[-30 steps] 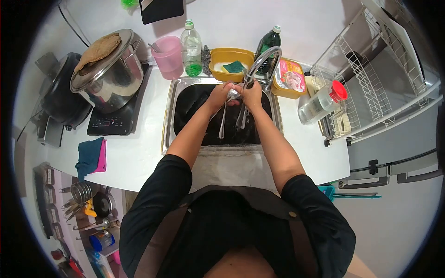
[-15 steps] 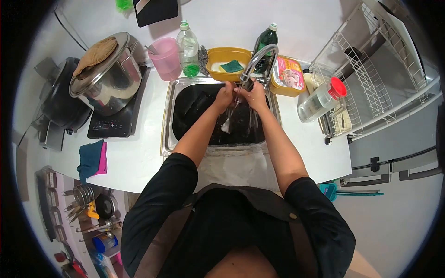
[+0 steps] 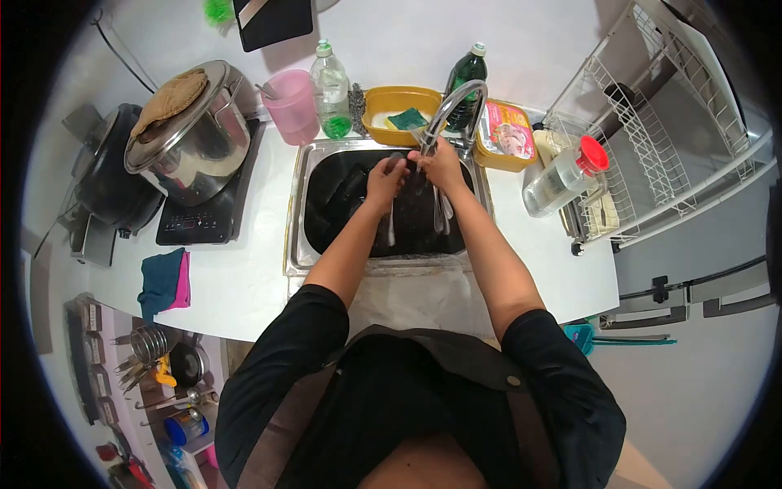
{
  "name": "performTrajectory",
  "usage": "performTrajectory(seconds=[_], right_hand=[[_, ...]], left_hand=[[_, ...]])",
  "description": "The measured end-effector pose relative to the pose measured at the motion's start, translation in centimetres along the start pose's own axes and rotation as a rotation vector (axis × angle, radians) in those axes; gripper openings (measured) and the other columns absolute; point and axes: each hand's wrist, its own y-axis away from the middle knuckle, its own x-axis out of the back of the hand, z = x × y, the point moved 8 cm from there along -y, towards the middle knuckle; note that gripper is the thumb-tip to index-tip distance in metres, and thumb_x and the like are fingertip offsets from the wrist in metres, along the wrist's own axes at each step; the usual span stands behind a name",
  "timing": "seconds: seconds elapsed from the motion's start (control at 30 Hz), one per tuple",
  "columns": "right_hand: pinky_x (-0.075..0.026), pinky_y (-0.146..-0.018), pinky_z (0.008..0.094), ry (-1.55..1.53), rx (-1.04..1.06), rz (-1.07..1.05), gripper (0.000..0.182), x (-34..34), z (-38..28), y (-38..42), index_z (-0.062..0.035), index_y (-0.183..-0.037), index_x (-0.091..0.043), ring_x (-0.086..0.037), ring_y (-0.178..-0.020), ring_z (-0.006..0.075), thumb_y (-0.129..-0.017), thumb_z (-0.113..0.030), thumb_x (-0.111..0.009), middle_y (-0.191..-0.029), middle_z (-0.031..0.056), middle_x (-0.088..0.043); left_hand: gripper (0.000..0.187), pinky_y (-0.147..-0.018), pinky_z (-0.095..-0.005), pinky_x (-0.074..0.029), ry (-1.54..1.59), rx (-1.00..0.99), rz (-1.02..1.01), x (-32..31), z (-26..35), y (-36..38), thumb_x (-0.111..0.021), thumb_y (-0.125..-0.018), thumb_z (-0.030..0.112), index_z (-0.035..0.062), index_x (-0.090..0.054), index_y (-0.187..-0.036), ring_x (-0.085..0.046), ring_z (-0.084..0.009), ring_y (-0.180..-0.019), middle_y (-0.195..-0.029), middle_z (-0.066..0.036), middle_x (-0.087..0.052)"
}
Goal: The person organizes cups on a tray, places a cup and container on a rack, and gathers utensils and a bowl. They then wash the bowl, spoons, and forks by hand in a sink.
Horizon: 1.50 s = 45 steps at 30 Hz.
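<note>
My left hand [image 3: 385,184] is closed around a metal spoon [image 3: 391,228] over the sink [image 3: 297,204]; its handle hangs below the palm. My right hand [image 3: 441,169], just under the curved faucet [image 3: 486,91], grips several pieces of metal cutlery [image 3: 442,216]. Their handles point down, and fork-like tines rise above the fingers. The two hands are slightly apart. Dark items [image 3: 338,191], too dim to make out, lie in the dark basin.
Behind the sink stand a pink pitcher [image 3: 292,110], a clear soap bottle [image 3: 332,90], a yellow tub [image 3: 399,98] with a green sponge [image 3: 407,120], and a dark green bottle [image 3: 468,77]. A pot [image 3: 204,138] is left; a dish rack [image 3: 643,147] and red-lidded bottle [image 3: 562,179] are right.
My hands have moved apart, the left shifting slightly left and down with the spoon. The cutlery in my right hand now shows more clearly; the pale splash below the hands is gone.
</note>
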Motion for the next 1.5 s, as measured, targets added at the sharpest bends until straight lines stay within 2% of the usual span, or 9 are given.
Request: performTrajectory(seconds=[0.07,0.23,0.53,0.83,0.93,1.27,1.37,1.47,1.5], right_hand=[[-0.04,-0.05,0.0242,-0.056,-0.001,-0.111,0.036,-1.5,-1.2,0.2,-0.0003,-0.093,-0.055,-0.047,-0.055,0.0079,-0.073,-0.026,-0.071,-0.068,0.001,-0.058],[-0.046,-0.064,0.0477,0.626,0.033,0.038,0.074,-4.0,2.7,0.0,-0.0006,-0.098,-0.046,-0.059,-0.078,0.0431,-0.07,-0.069,-0.051,-0.079,0.0274,-0.059],[-0.048,-0.066,0.045,0.753,-0.148,-0.076,0.064,-3.2,1.7,0.7,-0.0038,-0.1,-0.052,-0.06,-0.075,0.0392,-0.074,-0.063,-0.052,-0.074,0.0207,-0.06],[-0.047,-0.058,0.0458,0.849,0.606,-0.248,0.02,-5.7,1.6,1.5,-0.0001,-0.089,-0.055,-0.059,-0.067,0.0381,-0.085,-0.016,-0.045,-0.069,0.0217,-0.057],[-0.047,-0.059,0.0476,0.864,0.49,-0.198,0.024,-5.8,3.4,0.8,0.0016,-0.094,-0.052,-0.059,-0.065,0.04,-0.085,-0.02,-0.046,-0.068,0.0232,-0.057],[-0.045,-0.065,0.0481,0.56,0.009,0.075,0.021,-1.3,1.9,0.0,0.004,-0.089,-0.05,-0.059,-0.072,0.0368,-0.084,-0.017,-0.047,-0.073,0.024,-0.056],[-0.044,-0.068,0.048,0.755,0.285,-0.246,0.028,-4.0,0.1,0.7,0.0058,-0.094,-0.049,-0.058,-0.077,0.0398,-0.084,-0.021,-0.049,-0.075,0.0244,-0.057],[-0.045,-0.073,0.043,0.83,0.71,0.012,0.03,-4.9,-1.7,1.6,0.0015,-0.085,-0.058,-0.055,-0.087,0.0393,-0.081,-0.029,-0.056,-0.08,0.0219,-0.056],[-0.045,-0.074,0.043,0.729,0.566,0.026,0.03,-4.5,-0.5,0.8,0.0017,-0.086,-0.058,-0.054,-0.09,0.0384,-0.081,-0.028,-0.057,-0.082,0.0218,-0.056]], left_hand=[[0.028,-0.051,-0.0187,-0.037,0.337,0.052,0.065,0.8,-0.7,-0.2,-0.055,-0.086,0.037,0.0118,-0.055,-0.097,-0.05,-0.0069,-0.065,-0.077,0.0,-0.055],[0.083,-0.089,-0.0397,-0.041,0.825,0.182,-0.224,-4.3,0.0,0.4,-0.026,-0.071,0.079,0.013,-0.046,-0.117,-0.051,-0.0201,-0.102,-0.11,-0.005,-0.054],[0.064,-0.089,-0.037,-0.042,0.906,0.193,-0.088,-4.0,-1.9,0.2,-0.035,-0.083,0.062,0.0117,-0.042,-0.121,-0.05,-0.0206,-0.104,-0.114,-0.005,-0.051],[0.026,-0.071,-0.0358,-0.048,0.669,0.077,-0.03,-2.7,-1.8,0.2,-0.058,-0.086,0.023,0.0143,-0.04,-0.103,-0.053,-0.0168,-0.088,-0.098,-0.001,-0.051],[0.024,-0.073,-0.0358,-0.048,0.667,0.078,0.09,-2.6,-1.4,0.2,-0.056,-0.087,0.019,0.0154,-0.038,-0.103,-0.054,-0.0166,-0.089,-0.099,-0.002,-0.049],[0.019,-0.066,-0.0368,-0.047,0.621,0.059,0.314,0.5,0.3,0.1,-0.046,-0.091,0.026,0.0216,-0.033,-0.103,-0.048,-0.016,-0.071,-0.088,-0.004,-0.046],[0.047,-0.067,-0.0331,-0.045,0.562,-0.098,0.015,-0.3,0.4,-1.2,-0.056,-0.078,0.051,0.0211,-0.037,-0.109,-0.048,-0.0138,-0.073,-0.087,-0.002,-0.048],[0.072,-0.076,-0.034,-0.045,0.567,-0.119,-0.019,-1.3,0.5,-1.3,-0.053,-0.062,0.07,0.0181,-0.042,-0.111,-0.052,-0.0159,-0.087,-0.097,-0.002,-0.051],[0.072,-0.078,-0.0349,-0.045,0.619,-0.121,-0.021,-1.7,1.0,-1.4,-0.052,-0.063,0.071,0.0177,-0.042,-0.11,-0.052,-0.0167,-0.089,-0.099,-0.003,-0.051]])
